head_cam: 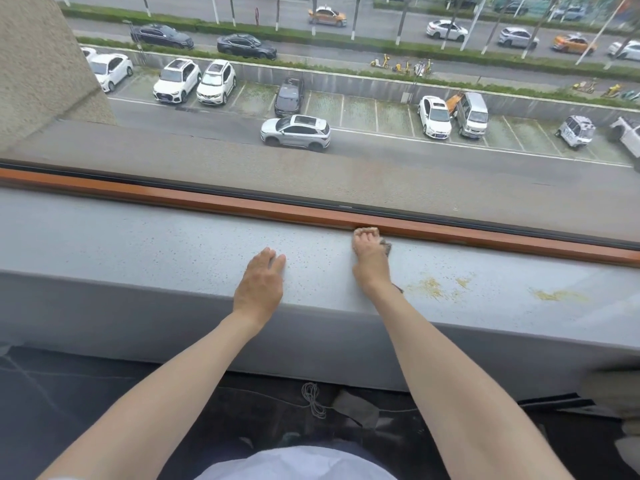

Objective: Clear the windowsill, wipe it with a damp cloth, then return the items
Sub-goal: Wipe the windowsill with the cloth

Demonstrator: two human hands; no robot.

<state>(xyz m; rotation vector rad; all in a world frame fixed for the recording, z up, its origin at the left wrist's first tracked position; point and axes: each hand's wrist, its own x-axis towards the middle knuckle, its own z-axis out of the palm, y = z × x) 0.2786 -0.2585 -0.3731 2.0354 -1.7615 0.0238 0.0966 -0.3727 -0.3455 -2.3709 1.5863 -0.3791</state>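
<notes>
Right hand is up at the far edge of the windowsill, fingers curled down over a dark cloth, pressing it where the sill meets the orange-brown window frame. Left hand lies flat near the front lip, fingers straight and together. Smooth grey speckled stone runs wide to the left of both hands; to the right, yellow crumbs scatter near the wrist. Below, a looped cord on dark floor
</notes>
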